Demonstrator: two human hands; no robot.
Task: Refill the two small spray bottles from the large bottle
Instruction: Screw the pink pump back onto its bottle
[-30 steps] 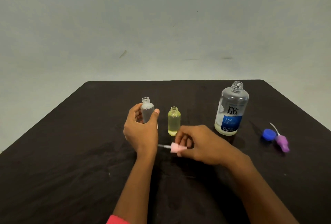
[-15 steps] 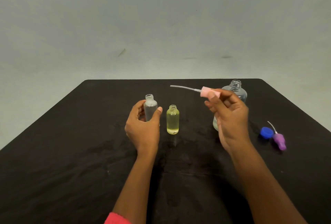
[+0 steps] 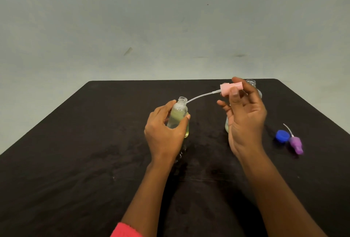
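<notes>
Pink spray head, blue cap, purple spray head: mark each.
pink spray head [image 3: 226, 89], head view, on its collar end by the tube.
blue cap [image 3: 282, 136], head view, on its top.
purple spray head [image 3: 296, 145], head view, on its body.

Dark table [image 3: 94, 161], pale grey-green scuffed wall [image 3: 151, 19]

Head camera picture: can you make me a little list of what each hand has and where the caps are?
Left hand: grips small clear plastic bottle, neck open
Right hand: pinches pink plastic spray cap
Thin white dip tube: hangs from the pink cap, tip at the small bottle's neck, not inside
Large clear bottle: mostly hidden behind the right hand, neck open
Blue round cap: lies on black table, far right
Purple spray cap: lies beside the blue cap
</notes>
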